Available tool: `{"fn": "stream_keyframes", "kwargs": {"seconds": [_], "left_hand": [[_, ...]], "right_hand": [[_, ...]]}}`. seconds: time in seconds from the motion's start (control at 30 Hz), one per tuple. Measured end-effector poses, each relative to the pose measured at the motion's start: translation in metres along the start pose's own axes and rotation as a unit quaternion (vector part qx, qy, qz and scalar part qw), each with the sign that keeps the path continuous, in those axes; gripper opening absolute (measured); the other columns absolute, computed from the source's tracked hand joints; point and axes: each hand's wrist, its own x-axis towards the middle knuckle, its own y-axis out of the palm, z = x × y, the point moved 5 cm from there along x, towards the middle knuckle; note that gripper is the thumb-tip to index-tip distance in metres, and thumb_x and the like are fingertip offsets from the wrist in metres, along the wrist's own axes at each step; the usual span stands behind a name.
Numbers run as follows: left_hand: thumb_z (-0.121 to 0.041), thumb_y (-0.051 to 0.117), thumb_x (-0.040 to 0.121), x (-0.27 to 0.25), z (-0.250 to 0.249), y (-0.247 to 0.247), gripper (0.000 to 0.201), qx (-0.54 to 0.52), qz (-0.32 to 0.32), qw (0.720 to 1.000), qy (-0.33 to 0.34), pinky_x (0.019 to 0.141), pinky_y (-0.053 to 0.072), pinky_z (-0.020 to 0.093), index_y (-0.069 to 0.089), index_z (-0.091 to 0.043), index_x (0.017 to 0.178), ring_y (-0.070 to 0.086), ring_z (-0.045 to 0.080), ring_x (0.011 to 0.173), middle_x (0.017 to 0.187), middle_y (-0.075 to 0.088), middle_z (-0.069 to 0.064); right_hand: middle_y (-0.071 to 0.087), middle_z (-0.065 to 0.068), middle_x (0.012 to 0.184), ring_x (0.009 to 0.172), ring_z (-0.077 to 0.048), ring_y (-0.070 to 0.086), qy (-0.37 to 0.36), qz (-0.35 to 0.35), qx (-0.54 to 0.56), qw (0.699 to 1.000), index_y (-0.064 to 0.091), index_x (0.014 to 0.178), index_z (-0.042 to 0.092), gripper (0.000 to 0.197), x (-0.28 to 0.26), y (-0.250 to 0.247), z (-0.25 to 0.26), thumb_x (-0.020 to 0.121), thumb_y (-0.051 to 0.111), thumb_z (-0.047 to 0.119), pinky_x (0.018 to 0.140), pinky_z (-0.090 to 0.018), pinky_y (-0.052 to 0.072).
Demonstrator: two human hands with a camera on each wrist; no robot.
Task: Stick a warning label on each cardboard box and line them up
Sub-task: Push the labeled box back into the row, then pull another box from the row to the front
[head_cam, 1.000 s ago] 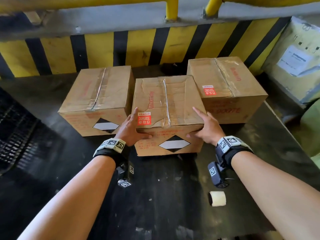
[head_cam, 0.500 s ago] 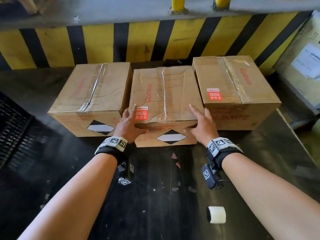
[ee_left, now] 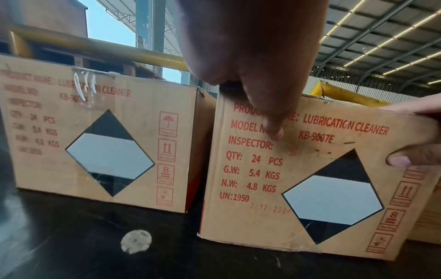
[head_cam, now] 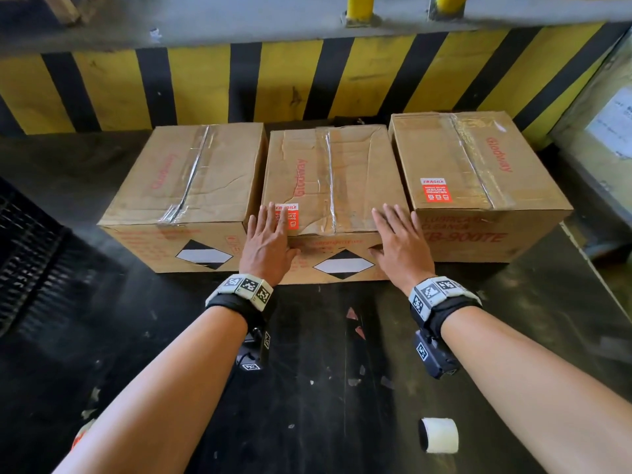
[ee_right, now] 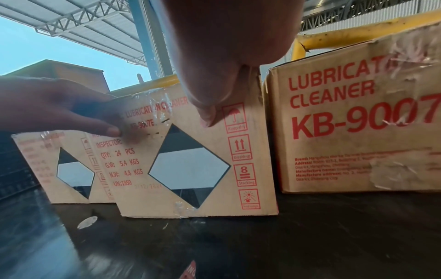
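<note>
Three brown cardboard boxes stand side by side before the striped barrier. The left box [head_cam: 184,186] shows no label on top. The middle box [head_cam: 335,179] carries a red fragile label [head_cam: 290,217], partly under my left fingers. The right box [head_cam: 472,159] has its own red label [head_cam: 436,189]. My left hand [head_cam: 270,234] lies flat on the middle box's front left corner, thumb [ee_left: 274,130] on the front face. My right hand [head_cam: 398,237] lies flat on its front right corner, thumb [ee_right: 207,117] on the front face.
A white roll [head_cam: 439,436] lies on the dark floor plate near my right forearm. Small red scraps [head_cam: 352,314] lie in front of the middle box. A black grating [head_cam: 27,254] is at the left, a large wrapped package [head_cam: 608,131] at the right.
The middle box has been pushed back from in front of the others into the gap between them. Both hands went with it and their fingers now lie straighter on top.
</note>
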Motion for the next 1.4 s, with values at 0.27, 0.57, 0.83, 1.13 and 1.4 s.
{"fn": "stream_keyframes", "kwargs": {"seconds": [0.27,0.57,0.83,1.13,1.4], "left_hand": [[-0.037,0.065,0.1,0.029,0.008,-0.001,0.096,0.007,0.009,1.0,0.009,0.131,0.004,0.045,0.001,-0.008,0.165,-0.004,0.033,0.16,0.172,-0.003,0.02],[-0.037,0.067,0.098,0.052,0.012,-0.002,0.097,-0.021,0.003,1.0,0.01,0.129,0.004,0.044,0.003,-0.01,0.165,-0.003,0.032,0.16,0.173,-0.001,0.017],[-0.038,0.067,0.099,0.063,0.011,-0.003,0.096,-0.027,0.008,1.0,0.008,0.13,0.003,0.045,0.003,-0.011,0.166,-0.004,0.031,0.161,0.173,-0.003,0.016],[-0.036,0.067,0.099,0.044,0.009,-0.044,0.088,-0.153,0.016,0.988,0.0,0.128,0.017,0.056,0.012,-0.021,0.166,0.0,0.026,0.161,0.175,0.004,0.005],[-0.053,0.075,0.089,0.002,0.123,-0.126,0.097,-0.199,-0.079,0.971,-0.107,0.126,0.026,0.055,0.021,-0.027,0.165,0.013,0.025,0.159,0.174,0.013,0.005]], "right_hand": [[0.032,-0.016,0.166,0.157,-0.035,0.023,-0.007,-0.006,0.005,1.0,0.033,0.16,0.01,0.081,0.026,0.005,-0.001,0.093,0.075,0.027,0.129,-0.048,0.017],[0.03,-0.013,0.167,0.158,-0.033,0.021,0.009,-0.003,0.03,1.0,0.033,0.161,0.012,0.082,0.048,0.01,-0.008,0.093,0.075,0.03,0.129,-0.046,0.017],[0.028,-0.011,0.169,0.158,-0.031,0.018,0.02,0.002,0.04,0.999,0.031,0.162,0.015,0.083,0.059,0.014,-0.014,0.093,0.075,0.032,0.128,-0.044,0.012],[0.028,-0.01,0.169,0.156,-0.028,0.025,0.04,0.056,0.09,0.994,0.031,0.161,0.022,0.079,0.067,-0.027,0.017,0.094,0.065,0.045,0.128,-0.051,0.019],[0.048,-0.005,0.157,0.141,-0.026,0.05,-0.041,0.088,0.298,0.95,0.037,0.159,0.024,0.076,0.087,-0.054,0.158,0.092,0.073,0.035,0.114,-0.033,0.041]]}}
